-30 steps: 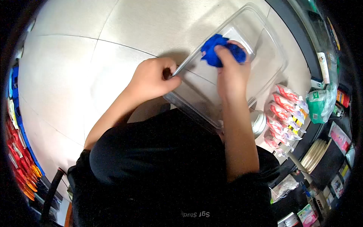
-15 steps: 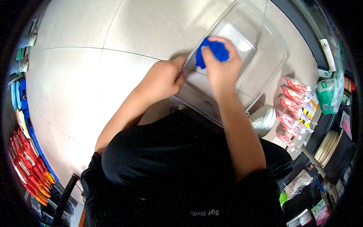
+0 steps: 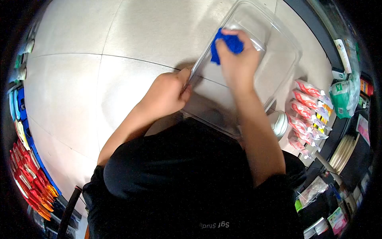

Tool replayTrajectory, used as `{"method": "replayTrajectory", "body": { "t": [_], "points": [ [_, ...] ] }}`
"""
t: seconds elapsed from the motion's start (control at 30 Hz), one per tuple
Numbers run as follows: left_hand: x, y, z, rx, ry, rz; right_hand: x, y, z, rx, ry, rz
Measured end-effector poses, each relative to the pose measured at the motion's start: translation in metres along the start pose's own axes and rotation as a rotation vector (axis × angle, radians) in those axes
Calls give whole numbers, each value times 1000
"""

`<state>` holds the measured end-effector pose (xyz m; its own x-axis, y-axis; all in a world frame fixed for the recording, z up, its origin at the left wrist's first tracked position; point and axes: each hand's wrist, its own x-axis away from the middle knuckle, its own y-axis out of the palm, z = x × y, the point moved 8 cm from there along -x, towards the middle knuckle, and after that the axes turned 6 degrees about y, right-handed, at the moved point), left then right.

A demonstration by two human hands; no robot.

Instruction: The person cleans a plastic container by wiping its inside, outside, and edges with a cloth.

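Note:
A clear plastic bin (image 3: 280,79) stands tilted over the floor in front of my knees, its open side toward me. My left hand (image 3: 171,91) is closed on the bin's left rim, thumb and fingers pinching the edge. Inside the bin, my right hand (image 3: 240,63) grips a crumpled blue cloth (image 3: 232,43), fingers curled round it. The cloth lies near the bin's left wall; whether it presses on the plastic I cannot tell.
Several red-and-white packets (image 3: 304,107) stand in a row on the right, beside a white shoe (image 3: 278,124). Behind them is a shelf with a green package (image 3: 344,97). Red packages (image 3: 30,175) fill a rack at the left. Pale tiles (image 3: 79,87) cover the floor.
My right hand has moved the blue cloth a little upward and to the right within the bin. My left hand, still on the rim, has shifted slightly left and down.

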<state>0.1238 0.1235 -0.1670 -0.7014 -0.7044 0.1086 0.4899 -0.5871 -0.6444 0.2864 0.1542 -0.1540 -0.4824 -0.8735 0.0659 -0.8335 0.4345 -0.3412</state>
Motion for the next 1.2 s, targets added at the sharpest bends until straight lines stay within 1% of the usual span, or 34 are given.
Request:
{"method": "replayTrajectory", "body": {
  "t": [0.03, 0.07, 0.1, 0.23, 0.27, 0.3, 0.33, 0.37, 0.43, 0.47, 0.53, 0.57, 0.6, 0.63, 0.67, 0.7, 0.73, 0.77, 0.83, 0.87, 0.9, 0.97, 1.03, 1.1, 1.17, 1.2],
  "points": [
    [0, 0, 1, 3, 3, -2, 14, 3, 5, -42, 34, -6],
    [0, 0, 2, -21, 1, -11, 27, 4, 1, -53, 18, -8],
    [0, -1, 2, -47, 1, -20, 31, 5, 8, -104, 71, -4],
    [-1, -2, 3, -23, 13, -6, 4, -2, 1, -42, 53, 43],
    [0, -1, 4, -35, 25, -19, -10, -11, -14, 26, -223, 156],
    [0, 0, 5, -47, 38, -32, -25, -14, -17, 55, -138, 162],
    [0, 0, 6, -48, 42, -32, -41, -17, -23, 114, -149, 183],
    [-1, 0, 6, -46, 39, -46, -56, -18, -32, 220, -245, 190],
    [-1, 1, 5, -45, 36, -61, -65, -19, -38, 200, -158, 194],
    [-1, 1, 4, -52, 42, -55, -68, -19, -39, 199, -158, 195],
    [-1, 2, 4, -59, 49, -49, -70, -18, -55, 439, -342, 301],
    [-1, 1, 7, -71, 70, -30, -71, -18, -55, 439, -340, 302],
    [0, 0, 9, -83, 90, -11, -73, -21, -48, 350, -254, 305],
    [2, 3, 8, -84, 89, -13, -74, -23, -41, 260, -167, 307],
    [4, 7, 5, -99, 50, -14, -70, -20, -41, 259, -164, 308],
    [4, 9, 3, -115, 14, -14, -63, -23, -48, 303, -195, 415],
    [5, 9, 5, -118, 21, -11, -58, -28, -56, 347, -231, 524],
    [6, 9, 5, -71, -12, -2, -59, -32, -58, 347, -239, 530],
    [5, 8, 5, -18, -45, 11, -56, -49, -65, 179, -365, 538],
    [6, 9, 0, 18, -124, -22, -59, -60, -65, 101, -333, 482],
    [8, 12, -4, 52, -202, -56, -62, -75, -65, 104, -334, 480],
    [8, 11, -3, 113, -193, -33, -77, -99, -46, -33, -122, 298],
    [4, 7, -3, 168, -173, -5, -82, -118, -41, -185, -62, 119],
    [-4, 4, -7, 319, -192, 1, -78, -139, -45, -141, -45, 102],
    [-18, -4, -12, 330, -200, 19, -72, -147, -43, -69, 14, -32],
    [-29, -5, -19, 356, -160, 24, -71, -154, -42, 13, -40, -85]
  ]
}}
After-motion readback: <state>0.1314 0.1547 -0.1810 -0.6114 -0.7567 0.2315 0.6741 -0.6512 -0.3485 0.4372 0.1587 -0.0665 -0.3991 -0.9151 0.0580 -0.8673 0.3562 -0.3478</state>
